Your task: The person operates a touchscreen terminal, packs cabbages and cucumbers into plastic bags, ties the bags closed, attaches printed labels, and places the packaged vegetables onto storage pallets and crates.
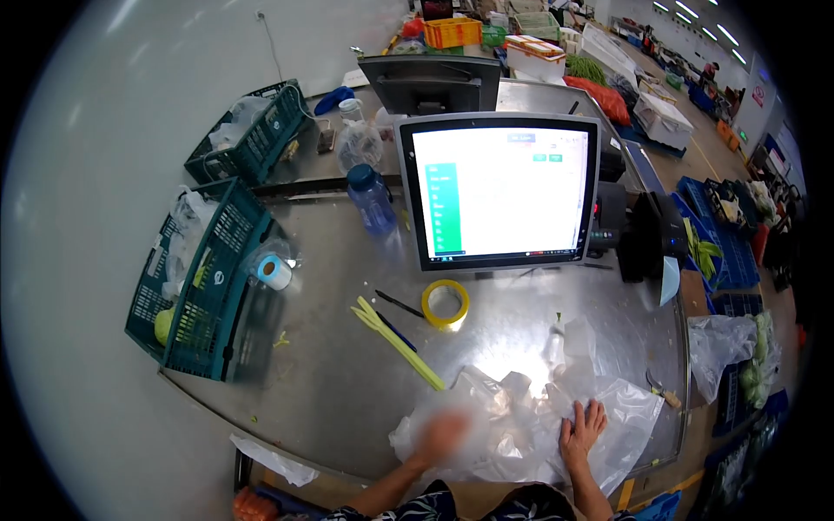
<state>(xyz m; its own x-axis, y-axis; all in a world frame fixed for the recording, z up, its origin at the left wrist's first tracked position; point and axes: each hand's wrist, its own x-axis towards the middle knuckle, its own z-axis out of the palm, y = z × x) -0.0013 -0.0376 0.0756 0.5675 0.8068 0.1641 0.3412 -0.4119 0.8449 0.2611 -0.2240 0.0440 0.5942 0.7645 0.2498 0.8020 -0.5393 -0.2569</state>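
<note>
A clear plastic bag (pixel 508 425) lies spread and crumpled over the near edge of the metal table. My right hand (pixel 584 431) rests on its right part, fingers apart and pressed flat on the plastic. Over the bag's left part is my left hand (pixel 441 436), smeared by motion, so its fingers cannot be made out. Just beyond it lie pale yellow-green strips (pixel 395 340) and a dark blue pen (pixel 398 333). A roll of yellow tape (pixel 445 305) sits farther up, beside a black pen (pixel 400 303).
A lit monitor (pixel 504 191) stands behind the tape, with a blue bottle (pixel 372 200) to its left. Green crates (pixel 204 286) line the left side, near a label roll (pixel 274 272). A printer (pixel 647 236) is at right. A wooden-handled tool (pixel 669 397) lies by the right edge.
</note>
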